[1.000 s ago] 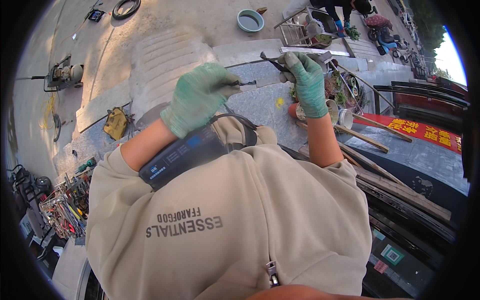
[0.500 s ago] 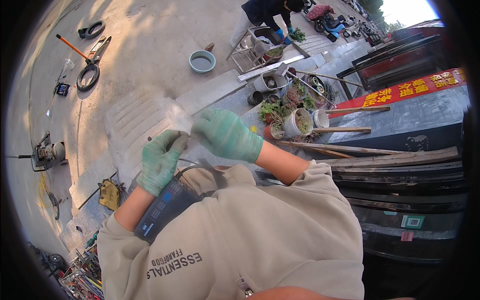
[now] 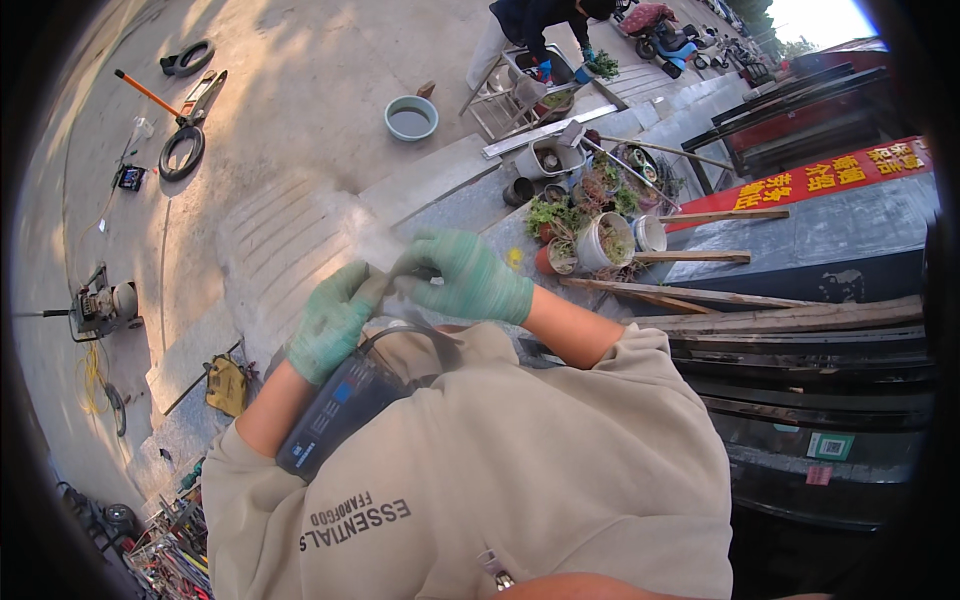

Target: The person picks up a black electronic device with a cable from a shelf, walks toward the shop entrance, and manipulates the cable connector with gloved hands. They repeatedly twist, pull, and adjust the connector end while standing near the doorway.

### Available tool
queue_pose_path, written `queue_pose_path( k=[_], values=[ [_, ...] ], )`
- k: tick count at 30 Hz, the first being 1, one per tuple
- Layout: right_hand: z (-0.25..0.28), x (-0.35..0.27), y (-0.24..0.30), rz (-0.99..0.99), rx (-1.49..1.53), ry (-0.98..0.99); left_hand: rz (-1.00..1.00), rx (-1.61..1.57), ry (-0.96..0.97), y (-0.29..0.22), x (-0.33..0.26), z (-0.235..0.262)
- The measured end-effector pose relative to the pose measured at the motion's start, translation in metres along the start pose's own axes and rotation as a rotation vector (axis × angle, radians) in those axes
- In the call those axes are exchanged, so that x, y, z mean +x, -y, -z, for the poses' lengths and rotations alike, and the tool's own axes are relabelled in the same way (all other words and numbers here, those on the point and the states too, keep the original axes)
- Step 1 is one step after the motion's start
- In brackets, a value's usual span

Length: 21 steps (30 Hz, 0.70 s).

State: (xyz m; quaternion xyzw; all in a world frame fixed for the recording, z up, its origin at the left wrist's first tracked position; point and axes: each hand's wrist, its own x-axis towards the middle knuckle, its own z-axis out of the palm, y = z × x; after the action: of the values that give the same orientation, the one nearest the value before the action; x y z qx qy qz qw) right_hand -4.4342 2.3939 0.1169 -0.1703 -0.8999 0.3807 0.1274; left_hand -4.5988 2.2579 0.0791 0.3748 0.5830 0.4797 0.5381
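Green work gloves cover both of my hands, which meet in front of my chest. My left hand [image 3: 332, 322] is closed in a pinch, fingertips toward the right hand. My right hand [image 3: 465, 278] curls with thumb and forefinger brought together, leaving a small dark gap inside the ring. Whatever sits between the fingertips is hidden or too small to name. Below the left wrist lies a dark box-shaped thing [image 3: 340, 405] with a blue patch, against my beige top [image 3: 480, 450]. A dark strap [image 3: 437, 345] loops up from it beneath the hands.
Potted plants [image 3: 603, 243] stand ahead right beside wooden planks [image 3: 800, 318]. A light blue basin [image 3: 411, 118] of water, a floor jack [image 3: 190, 105] and tyres [image 3: 182, 153] lie on the ground. Further off a person [image 3: 540, 35] bends over a tub. A yellow-brown bag [image 3: 226, 386] lies left.
My right hand has turned and its fingers have opened into a ring shape. A small dark thing seen beside my left fingers is no longer visible. The far person's hands have shifted.
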Motion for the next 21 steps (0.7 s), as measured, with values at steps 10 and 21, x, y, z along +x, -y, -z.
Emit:
queue_pose_path(
  k=[10, 21],
  values=[
    [-0.005, 0.004, -0.003, -0.125, 0.115, -0.017, -0.032, 0.177, -0.056, -0.014, 0.002, -0.005],
    [0.003, 0.015, -0.004, -0.571, 0.694, 0.016, -0.085, -0.159, -0.085, -0.001, -0.001, -0.006]
  ],
)
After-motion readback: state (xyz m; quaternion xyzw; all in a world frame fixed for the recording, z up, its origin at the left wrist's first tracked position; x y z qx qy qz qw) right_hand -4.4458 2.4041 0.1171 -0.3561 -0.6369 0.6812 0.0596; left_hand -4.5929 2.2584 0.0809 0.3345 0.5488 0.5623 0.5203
